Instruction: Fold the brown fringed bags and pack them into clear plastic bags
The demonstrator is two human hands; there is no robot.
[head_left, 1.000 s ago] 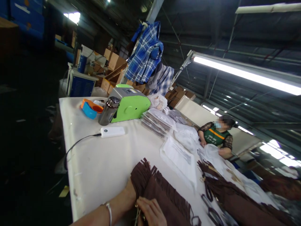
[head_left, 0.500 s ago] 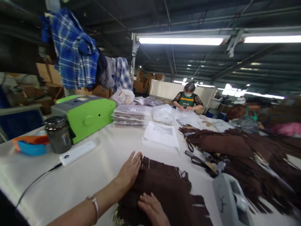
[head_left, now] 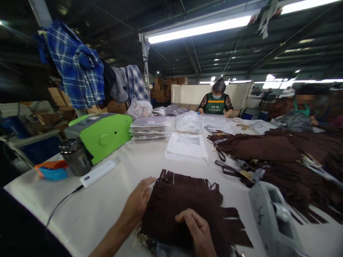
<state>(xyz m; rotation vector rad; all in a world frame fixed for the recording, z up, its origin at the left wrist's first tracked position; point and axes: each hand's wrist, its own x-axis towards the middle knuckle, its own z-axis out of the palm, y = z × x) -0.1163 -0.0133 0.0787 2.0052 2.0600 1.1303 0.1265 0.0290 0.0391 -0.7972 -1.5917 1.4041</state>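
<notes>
A dark brown fringed bag (head_left: 184, 203) of suede-like material lies flat on the white table in front of me. Fringe strips spread from its far and right edges, and gold-coloured metal with some clear plastic peeks out at its near edge. Along the bag's left edge rests my left hand (head_left: 138, 200), fingers stretched out beside the corner fringe. My right hand (head_left: 197, 230) is over the middle of the bag, its fingers loosely bent and apart with nothing visible in them. Part of the bag is hidden beneath that hand.
A grey tape dispenser (head_left: 276, 217) stands to the right, near scissors (head_left: 227, 167) and a pile of brown fringed pieces (head_left: 270, 146). Ahead lie white printed bags (head_left: 186, 146) and stacked packets (head_left: 148, 130). Leftward are a green machine (head_left: 109, 137), a jar (head_left: 75, 157) and a co-worker (head_left: 215, 101) sits opposite.
My left hand has slid off the bag's far left corner toward its side edge. My right hand has moved right and up over the bag, its fingers more bent. The view has tilted.
</notes>
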